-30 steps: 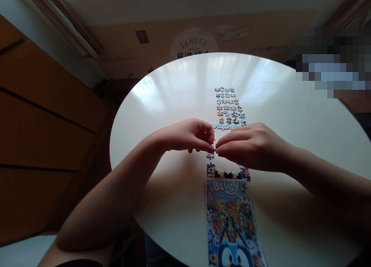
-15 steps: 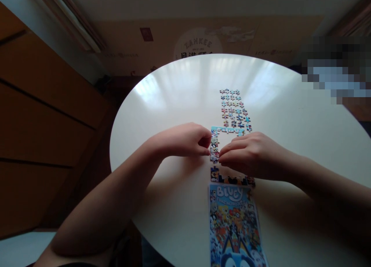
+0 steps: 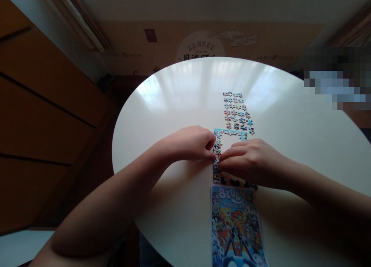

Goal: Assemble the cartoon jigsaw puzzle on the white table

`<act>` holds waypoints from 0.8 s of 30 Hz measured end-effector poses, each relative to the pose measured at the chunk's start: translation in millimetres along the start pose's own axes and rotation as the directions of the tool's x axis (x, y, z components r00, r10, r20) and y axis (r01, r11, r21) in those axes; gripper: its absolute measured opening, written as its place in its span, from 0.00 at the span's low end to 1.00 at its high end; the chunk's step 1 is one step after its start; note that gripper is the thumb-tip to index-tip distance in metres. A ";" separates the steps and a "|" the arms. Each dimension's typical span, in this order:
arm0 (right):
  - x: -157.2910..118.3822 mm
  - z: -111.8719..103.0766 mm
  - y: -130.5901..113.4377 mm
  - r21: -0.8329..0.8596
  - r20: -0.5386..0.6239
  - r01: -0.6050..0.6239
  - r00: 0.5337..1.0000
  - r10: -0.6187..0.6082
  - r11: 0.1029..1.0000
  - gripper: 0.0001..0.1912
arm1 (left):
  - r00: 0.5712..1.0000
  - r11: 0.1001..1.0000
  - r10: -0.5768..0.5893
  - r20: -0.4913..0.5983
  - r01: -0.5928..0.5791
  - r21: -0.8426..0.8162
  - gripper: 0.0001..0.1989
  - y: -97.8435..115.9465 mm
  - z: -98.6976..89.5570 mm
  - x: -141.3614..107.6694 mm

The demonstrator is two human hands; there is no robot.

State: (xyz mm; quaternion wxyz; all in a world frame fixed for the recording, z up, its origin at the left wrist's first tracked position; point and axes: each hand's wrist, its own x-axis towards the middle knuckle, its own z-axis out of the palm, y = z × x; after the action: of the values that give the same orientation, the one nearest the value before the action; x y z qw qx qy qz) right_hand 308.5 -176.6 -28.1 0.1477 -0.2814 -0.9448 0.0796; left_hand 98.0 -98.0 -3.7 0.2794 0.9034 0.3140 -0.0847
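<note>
A partly assembled jigsaw puzzle (image 3: 217, 173) lies flat on the table as a border of joined pieces around an open middle. My left hand (image 3: 195, 142) is closed, fingers curled, with its thumb and fingertips against the outer side of the left border strip. From the other side, my right hand (image 3: 246, 158) reaches over the frame, its fingers pressed together at the inner side of that strip. It hides much of the right border. Just below the frame lies the picture sheet (image 3: 236, 224), printed with "BLUEY" and cartoon dogs.
Several loose puzzle pieces (image 3: 235, 106) are laid out in rows above the frame. All this rests on a white oval table (image 3: 168, 104) with window glare at its far side. Orange-brown panels (image 3: 34, 116) stand at the left, and a pixelated area covers the right edge.
The gap low in the left border strip has closed: the upper section now meets the bottom corner pieces. Both hands moved slightly down with it, and the view shifted a little.
</note>
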 end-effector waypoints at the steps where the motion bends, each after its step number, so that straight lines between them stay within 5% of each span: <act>1: 0.2 -0.2 -0.5 -0.001 -0.002 -0.005 1.000 0.005 1.000 0.10 | 1.000 1.000 -0.001 -0.006 0.001 0.001 0.13 0.2 0.4 0.1; 24: 0.9 -1.8 0.9 -0.005 0.067 -0.031 0.997 0.032 0.999 0.11 | 0.999 1.000 0.025 0.025 -0.025 0.011 0.13 2.9 -2.1 -3.9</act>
State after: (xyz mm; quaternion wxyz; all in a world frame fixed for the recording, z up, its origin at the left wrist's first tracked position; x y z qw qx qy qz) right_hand 308.8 -175.2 -26.4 0.1139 -0.2937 -0.9449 0.0895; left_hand 96.7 -100.7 0.6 0.2792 0.9077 0.2987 -0.0944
